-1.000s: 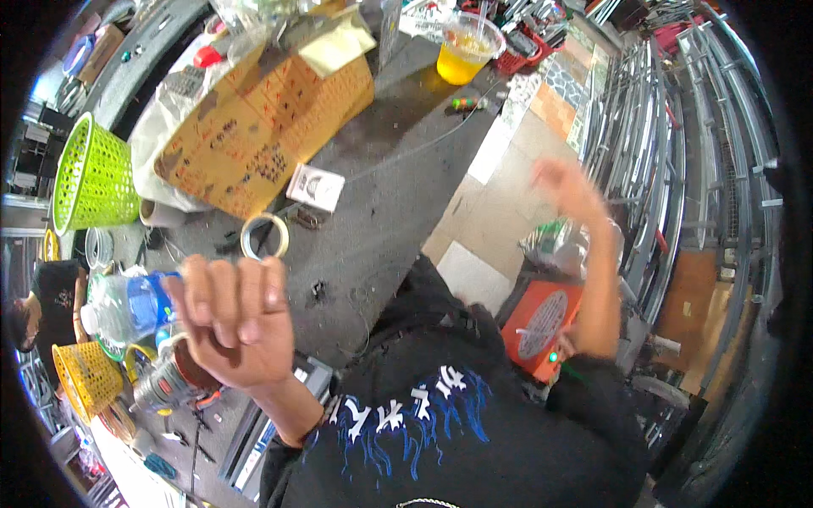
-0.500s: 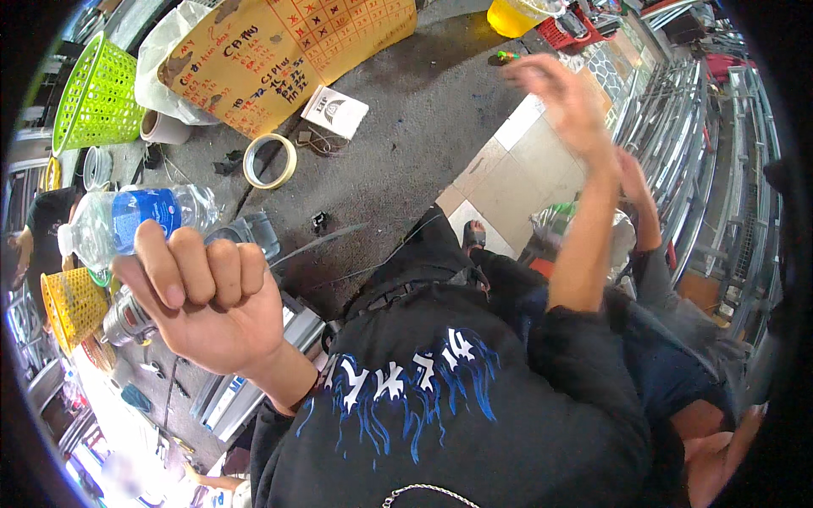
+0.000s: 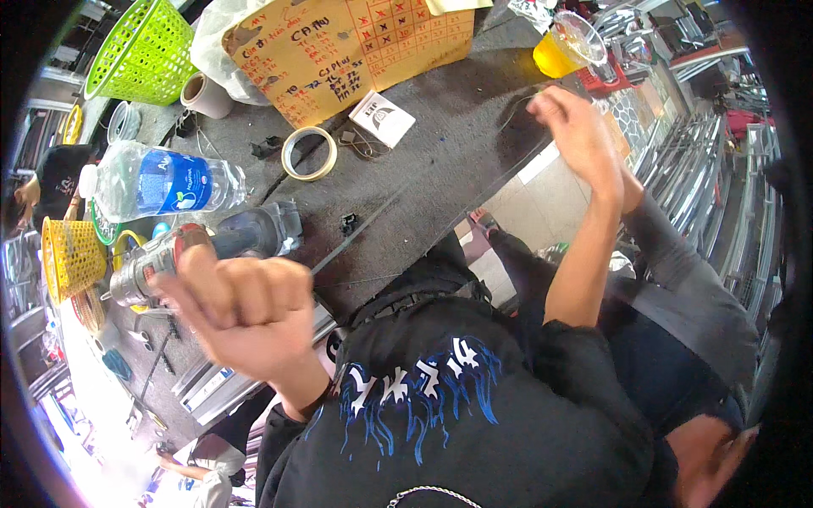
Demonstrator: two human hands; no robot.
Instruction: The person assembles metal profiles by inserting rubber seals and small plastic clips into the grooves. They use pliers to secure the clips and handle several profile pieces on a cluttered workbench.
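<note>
My left hand (image 3: 246,317) is raised over the near left side of the table, fingers curled into a fist. What it grips, if anything, is hidden. Just behind it lies a power drill (image 3: 144,275) with a silver front, partly covered by the hand. A thin strand runs over the table edge close to this hand. At the far right, my right hand (image 3: 580,140) is held out with its fingers drawn together, somewhat blurred. A thin curved strand (image 3: 508,114) leads away from its fingertips over the dark tabletop (image 3: 440,161).
A clear water bottle (image 3: 182,182), a tape roll (image 3: 308,154), a small white box (image 3: 382,118) and a marked cardboard sheet (image 3: 339,63) lie on the table. Green (image 3: 140,59) and yellow (image 3: 72,258) baskets stand left; a cup of yellow liquid (image 3: 563,51) is far right. Another person's grey sleeve (image 3: 677,237) is beside me.
My left hand has turned and its fingers have curled further, showing more of the drill. My right hand has lowered slightly, its fingers closer together. The whole view has shifted.
</note>
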